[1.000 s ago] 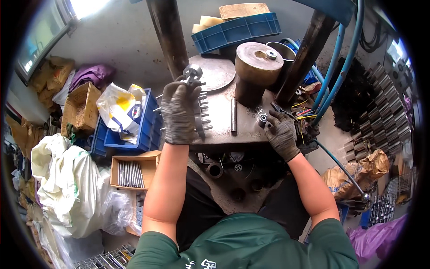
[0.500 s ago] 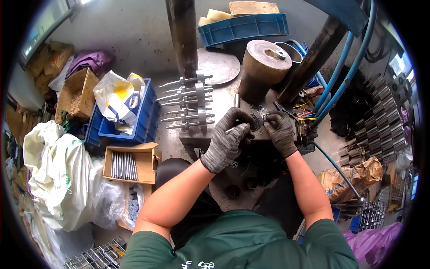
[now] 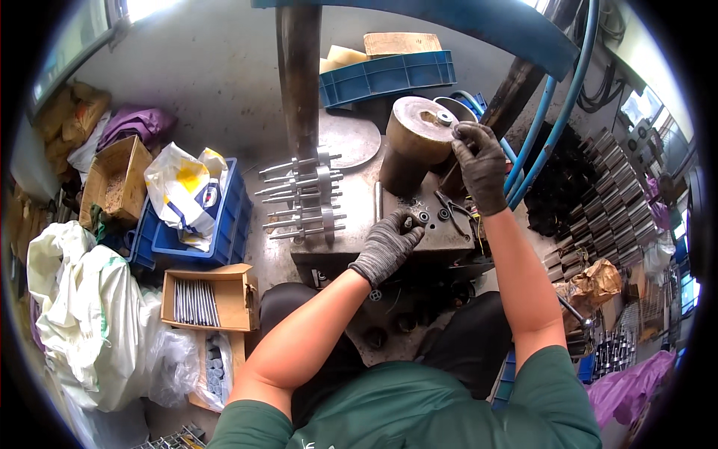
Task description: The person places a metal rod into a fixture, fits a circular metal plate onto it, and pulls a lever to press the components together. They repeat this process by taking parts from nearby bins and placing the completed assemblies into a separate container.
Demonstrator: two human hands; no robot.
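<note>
From where I stand, the gloved left hand (image 3: 385,249) is pinching a small metal piece (image 3: 408,223) over the near part of the metal table (image 3: 357,209). The gloved right hand (image 3: 481,163) is beside the top of the heavy cylinder (image 3: 407,146), near a small ring (image 3: 444,118); its fingers are bent, but I cannot tell whether they hold something.

Grey gloves (image 3: 485,179) are worn on both hands (image 3: 383,252), a green short-sleeved shirt (image 3: 419,408) and black trousers (image 3: 475,333) behind the grip.
</note>
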